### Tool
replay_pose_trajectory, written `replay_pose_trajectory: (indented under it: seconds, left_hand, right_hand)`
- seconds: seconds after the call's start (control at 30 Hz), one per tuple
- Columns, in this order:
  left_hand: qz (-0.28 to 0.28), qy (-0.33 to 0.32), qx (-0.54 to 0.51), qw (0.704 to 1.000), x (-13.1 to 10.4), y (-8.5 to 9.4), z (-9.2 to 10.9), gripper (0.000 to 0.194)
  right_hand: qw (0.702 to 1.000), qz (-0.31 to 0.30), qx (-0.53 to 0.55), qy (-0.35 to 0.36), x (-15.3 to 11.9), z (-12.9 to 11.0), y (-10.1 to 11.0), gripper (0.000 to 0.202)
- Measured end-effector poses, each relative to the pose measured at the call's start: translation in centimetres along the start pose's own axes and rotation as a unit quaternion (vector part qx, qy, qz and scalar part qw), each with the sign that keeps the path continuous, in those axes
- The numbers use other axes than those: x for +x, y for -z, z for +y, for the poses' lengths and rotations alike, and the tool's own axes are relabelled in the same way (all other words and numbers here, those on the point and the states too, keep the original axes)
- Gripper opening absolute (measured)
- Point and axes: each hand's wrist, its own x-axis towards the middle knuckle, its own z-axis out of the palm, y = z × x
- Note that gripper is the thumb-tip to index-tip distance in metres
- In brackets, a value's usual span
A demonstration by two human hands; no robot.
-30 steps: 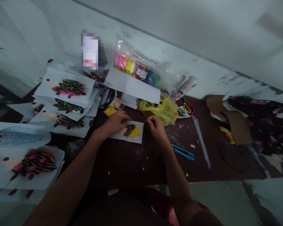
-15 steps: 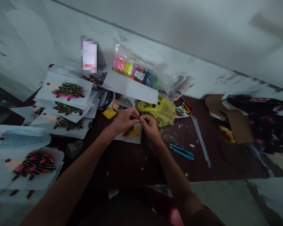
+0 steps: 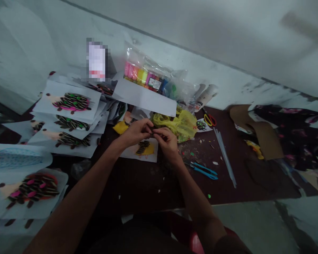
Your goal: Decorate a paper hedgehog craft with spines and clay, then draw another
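Above a paper card (image 3: 127,151), my left hand (image 3: 137,132) and my right hand (image 3: 166,141) meet at the fingertips. Both are closed in a pinch around a small dark piece, apparently a sunflower seed (image 3: 152,134), mostly covered by the fingers. On the card sits a yellow clay body (image 3: 149,149) of a hedgehog, with rows of dark striped seeds (image 3: 141,148) pressed into its left part. Behind my right hand lies a crumpled yellow plastic bag (image 3: 184,123). A lump of yellow clay (image 3: 120,127) rests just beyond my left hand.
Finished hedgehog cards (image 3: 71,102) are stacked on the left. A clear bag of coloured clay (image 3: 143,76) leans against the wall. To the right lie blue thread snips (image 3: 205,171), scissors (image 3: 210,120), glue sticks (image 3: 225,158) and folded cardboard (image 3: 266,135).
Both hands have shifted slightly left, still pinching together. My right fingers are stretched farther over the small piece. The view has turned a little, and the card shows more below the hands.
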Motion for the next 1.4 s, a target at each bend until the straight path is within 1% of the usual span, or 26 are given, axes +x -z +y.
replay_pose_trajectory:
  seconds: [0.07,0.13,0.23,0.3,0.37,0.47,0.53,0.57,0.63,0.7,0.87,1.0,1.2,1.4]
  left_hand:
    - [0.005,-0.010,0.032,0.999,-0.1,0.1,0.1,0.033]
    - [0.005,-0.019,0.053,0.998,-0.1,0.1,0.3,0.034]
    - [-0.003,-0.025,0.056,0.998,-0.3,0.0,0.4,0.029]
    - [-0.010,-0.026,0.061,0.998,-0.3,0.0,0.3,0.026]
    - [-0.012,-0.027,0.069,0.997,-0.4,0.1,0.2,0.027]
    - [0.022,-0.030,0.101,0.994,-0.4,0.8,-0.2,0.025]
    - [0.044,-0.022,0.152,0.987,-0.4,1.4,-0.6,0.020]
    - [0.044,-0.017,0.178,0.983,-0.4,1.5,-0.8,0.020]
    - [0.027,-0.008,0.218,0.975,-0.4,1.7,-1.2,0.022]
    - [0.010,-0.001,0.238,0.971,-0.5,1.6,-1.5,0.025]
    - [-0.005,0.009,0.247,0.969,-0.6,1.4,-2.0,0.029]
    - [-0.018,0.012,0.249,0.968,-0.6,1.6,-2.1,0.029]
    - [-0.034,-0.022,0.259,0.965,-0.5,1.7,-2.3,0.027]
    - [-0.038,-0.021,0.262,0.964,-0.7,1.5,-2.1,0.032]
  right_hand:
    - [0.997,-0.027,-0.068,0.023,-0.1,-0.4,0.2,0.014]
    - [0.991,-0.047,-0.125,0.031,-0.1,-0.7,0.5,0.017]
    - [0.984,-0.057,-0.167,0.033,-0.1,-0.9,0.7,0.017]
    - [0.984,-0.059,-0.165,0.034,-0.2,-0.8,0.7,0.017]
    - [0.984,-0.061,-0.166,0.032,-0.2,-0.6,0.7,0.017]
    - [0.980,-0.068,-0.185,0.022,-0.4,-0.1,1.0,0.015]
    - [0.977,-0.079,-0.196,0.012,-0.7,0.2,1.2,0.016]
    - [0.976,-0.085,-0.199,0.009,-0.9,0.4,1.3,0.016]
    - [0.975,-0.094,-0.202,0.009,-1.3,0.6,1.4,0.016]
    - [0.974,-0.102,-0.204,0.013,-1.6,0.7,1.3,0.016]
    - [0.969,-0.108,-0.223,0.012,-2.0,0.7,0.8,0.015]
    - [0.970,-0.111,-0.214,0.017,-2.0,0.6,0.5,0.015]
    - [0.968,-0.119,-0.221,0.006,-2.0,0.6,0.3,0.018]
    - [0.962,-0.135,-0.238,0.005,-2.0,0.6,0.3,0.019]
